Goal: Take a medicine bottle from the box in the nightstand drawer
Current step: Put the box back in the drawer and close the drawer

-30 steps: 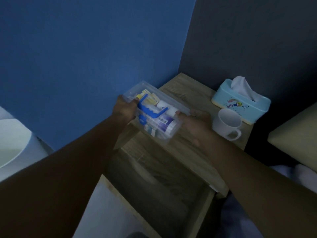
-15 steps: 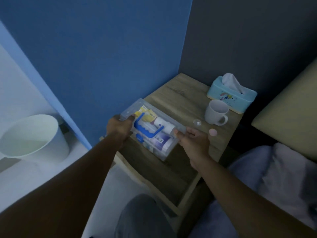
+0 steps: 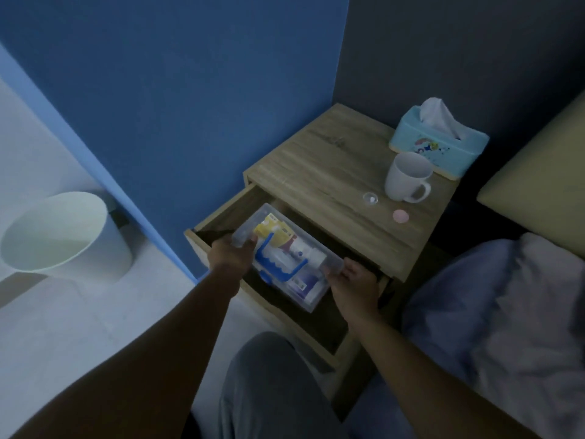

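Both hands are gripping the clear medicine box (image 3: 286, 259) over the open nightstand drawer (image 3: 221, 226).

The left hand (image 3: 232, 255) and right hand (image 3: 354, 282) are clasping opposite ends, keeping it level so the medicine bottle (image 3: 305, 253), lying inside under the blue handle (image 3: 278, 264), stays put.

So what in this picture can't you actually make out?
- Labels on the packets and bottles in the clear box: too small and dim in the head view to read.
- Drawer floor: hidden under the box and deep shadow.
- Whether the box rests on the drawer or hangs in the left hand and right hand: cannot tell.
- Small clear cup by the mug: contents too tiny.
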A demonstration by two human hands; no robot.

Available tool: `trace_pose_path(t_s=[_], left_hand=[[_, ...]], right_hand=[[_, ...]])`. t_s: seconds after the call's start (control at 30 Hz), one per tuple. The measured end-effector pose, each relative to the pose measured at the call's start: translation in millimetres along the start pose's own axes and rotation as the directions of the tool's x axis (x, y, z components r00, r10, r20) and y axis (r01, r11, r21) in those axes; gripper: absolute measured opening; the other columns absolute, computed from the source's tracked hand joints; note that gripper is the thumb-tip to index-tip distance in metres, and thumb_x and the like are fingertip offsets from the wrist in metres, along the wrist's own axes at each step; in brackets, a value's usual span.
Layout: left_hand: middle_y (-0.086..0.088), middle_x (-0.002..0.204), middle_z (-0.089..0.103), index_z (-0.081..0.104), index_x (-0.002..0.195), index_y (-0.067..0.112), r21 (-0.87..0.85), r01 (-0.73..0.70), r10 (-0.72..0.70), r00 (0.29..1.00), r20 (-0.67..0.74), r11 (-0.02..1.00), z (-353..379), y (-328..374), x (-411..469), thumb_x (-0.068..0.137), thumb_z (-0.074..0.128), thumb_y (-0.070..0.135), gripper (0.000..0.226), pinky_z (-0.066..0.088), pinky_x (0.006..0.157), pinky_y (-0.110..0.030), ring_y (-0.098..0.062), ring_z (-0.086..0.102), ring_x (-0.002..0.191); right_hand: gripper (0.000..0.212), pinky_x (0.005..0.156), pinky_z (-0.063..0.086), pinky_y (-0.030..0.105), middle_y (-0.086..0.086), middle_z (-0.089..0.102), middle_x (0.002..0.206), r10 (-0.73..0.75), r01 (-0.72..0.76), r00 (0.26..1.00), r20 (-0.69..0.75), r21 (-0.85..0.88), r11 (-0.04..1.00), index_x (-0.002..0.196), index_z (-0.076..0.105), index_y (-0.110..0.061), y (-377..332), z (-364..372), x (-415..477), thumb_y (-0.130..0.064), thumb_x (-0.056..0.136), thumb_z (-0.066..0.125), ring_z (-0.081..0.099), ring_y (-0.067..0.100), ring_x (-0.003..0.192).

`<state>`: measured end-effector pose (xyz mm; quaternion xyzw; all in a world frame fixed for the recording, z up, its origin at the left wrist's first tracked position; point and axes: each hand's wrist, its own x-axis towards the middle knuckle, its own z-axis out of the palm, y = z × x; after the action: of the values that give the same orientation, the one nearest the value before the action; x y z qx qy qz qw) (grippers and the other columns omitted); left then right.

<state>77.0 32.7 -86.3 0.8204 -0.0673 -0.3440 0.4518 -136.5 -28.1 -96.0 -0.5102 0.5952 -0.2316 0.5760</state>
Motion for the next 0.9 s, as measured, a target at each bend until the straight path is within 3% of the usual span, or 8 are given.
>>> trace_pose_path(t_s=[0.17, 0.33, 0.47, 0.77, 0.9], left_hand=[[-0.003, 0.097, 0.062, 0.058, 0.119, 0.014, 0.012, 0.012, -0.012, 1.000, 0.006, 1.000, 23.3, -10.4, 15.3, 0.089, 0.063, 0.040, 0.040, 0.046, 0.057, -0.026, -0.016, 0.062, 0.085], [-0.005, 0.099, 0.062, 0.058, 0.117, 0.014, 0.062, 0.034, -0.034, 0.999, 0.006, 0.997, 37.7, -17.9, 33.0, 0.093, 0.058, 0.037, 0.033, 0.041, 0.055, -0.024, -0.012, 0.059, 0.080], [-0.011, 0.116, 0.060, 0.052, 0.128, 0.012, 0.038, 0.079, -0.080, 0.997, 0.003, 0.996, 46.4, -22.3, 41.4, 0.096, 0.054, 0.029, 0.036, 0.041, 0.058, -0.024, -0.019, 0.060, 0.096], [-0.015, 0.126, 0.057, 0.046, 0.133, 0.009, 0.119, 0.022, -0.028, 0.998, 0.050, 0.993, 48.1, -22.4, 39.4, 0.100, 0.047, 0.019, 0.035, 0.050, 0.087, -0.037, -0.026, 0.059, 0.114], [-0.015, 0.126, 0.057, 0.048, 0.132, 0.009, 0.130, 0.007, -0.025, 0.990, 0.140, 0.992, 39.0, -20.5, 31.4, 0.099, 0.049, 0.017, 0.034, 0.051, 0.096, -0.043, -0.026, 0.059, 0.113]], right_hand=[[0.057, 0.097, 0.056, 0.043, 0.002, 0.063, 0.134, 0.044, -0.045, 0.997, -0.056, -0.021, 0.999, 0.142, 0.049, -0.024, 18.1, 8.3, 18.0, -0.026, 0.089, 0.072, 0.063, 0.017, 0.118], [0.058, 0.098, 0.055, 0.043, 0.002, 0.062, 0.137, 0.078, -0.082, 0.993, -0.092, -0.043, 0.996, 0.142, 0.049, -0.024, 31.7, 16.2, 39.1, -0.021, 0.089, 0.072, 0.062, 0.017, 0.122], [0.057, 0.093, 0.056, 0.037, 0.000, 0.061, 0.137, 0.059, -0.068, 0.991, -0.116, -0.075, 0.995, 0.141, 0.049, -0.027, 40.1, 23.5, 53.5, -0.022, 0.088, 0.072, 0.061, 0.016, 0.121], [0.054, 0.067, 0.046, 0.015, -0.001, 0.062, 0.135, 0.048, -0.058, 0.996, -0.072, -0.139, 0.989, 0.139, 0.051, -0.028, 46.8, 25.8, 62.3, -0.026, 0.089, 0.071, 0.061, 0.009, 0.113], [0.064, 0.093, 0.055, 0.033, 0.005, 0.053, 0.146, -0.050, 0.032, 0.998, -0.034, -0.403, 0.915, 0.149, 0.040, -0.024, 35.7, 15.0, 59.2, -0.030, 0.092, 0.068, 0.056, 0.019, 0.129]])
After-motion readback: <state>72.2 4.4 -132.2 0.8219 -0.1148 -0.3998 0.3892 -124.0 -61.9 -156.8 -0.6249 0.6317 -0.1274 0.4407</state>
